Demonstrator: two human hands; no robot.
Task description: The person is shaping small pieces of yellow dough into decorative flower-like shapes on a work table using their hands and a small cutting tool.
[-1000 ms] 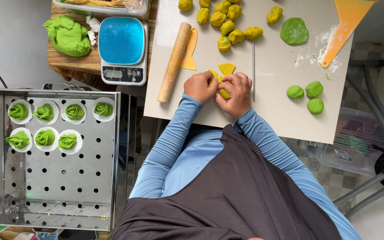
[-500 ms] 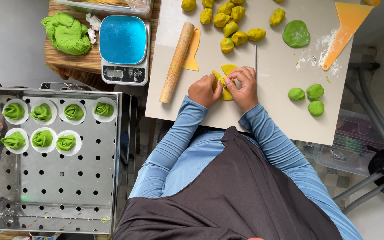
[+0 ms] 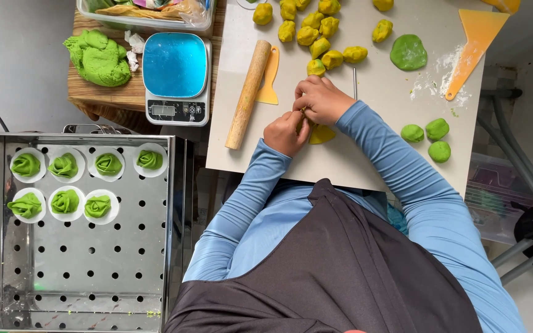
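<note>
Compared with a second ago, both hands have bunched closer together on the white board (image 3: 365, 166). The left hand (image 3: 286, 132) and right hand (image 3: 319, 98) are both pinched tight on the yellow dough piece (image 3: 321, 134), which sits right under them and looks more gathered up now than the flat wedge it was, so I'd guess the folding is well underway. The wooden rolling pin (image 3: 248, 94) lies just left; the pile of yellow lumps (image 3: 316, 37) sits farther back. The steamer tray (image 3: 81, 246) hasn't changed.

Both hands (image 3: 306, 117) now closed tighter over yellow dough (image 3: 321, 134), hiding most.
</note>
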